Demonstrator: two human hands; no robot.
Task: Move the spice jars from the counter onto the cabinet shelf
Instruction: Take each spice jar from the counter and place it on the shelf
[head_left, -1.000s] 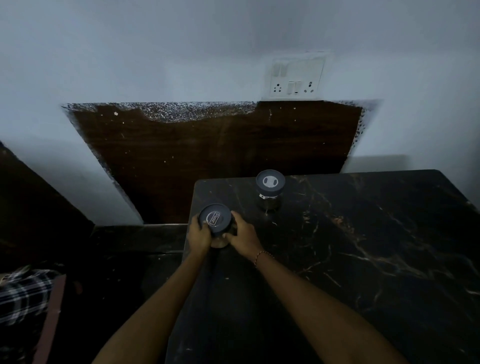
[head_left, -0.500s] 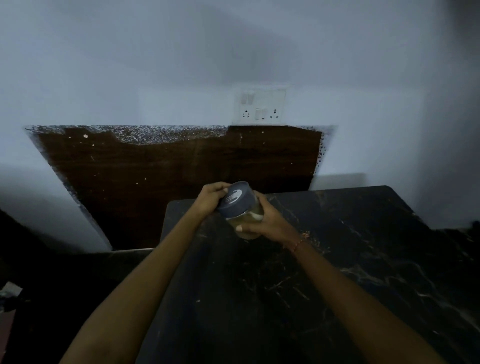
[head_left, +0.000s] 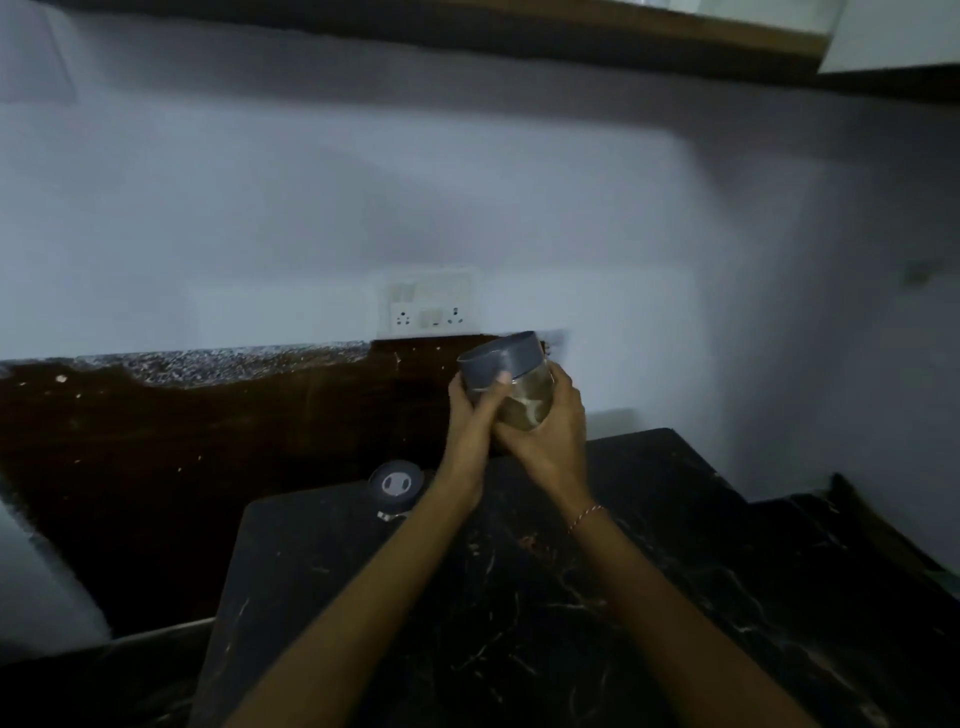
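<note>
Both hands hold one spice jar (head_left: 511, 382) up in the air above the dark marble counter (head_left: 649, 597). The jar is clear glass with a grey lid and brownish contents, tilted a little. My left hand (head_left: 470, 415) grips its left side just under the lid. My right hand (head_left: 550, 431) cups its bottom and right side. A second spice jar (head_left: 396, 487) with a grey lid stands on the counter near the back edge, partly hidden by my left forearm. The underside of a wall cabinet (head_left: 753, 36) runs along the top of the view.
A white switch and socket plate (head_left: 430, 307) sits on the pale wall behind the jar. Below it is a dark brown backsplash panel (head_left: 208, 441). The counter drops away at its left edge; a lower dark surface lies at the right.
The held jar has been lifted off the counter and risen toward the wall socket. My view has tilted up, bringing the cabinet underside into sight; the second jar stays on the counter.
</note>
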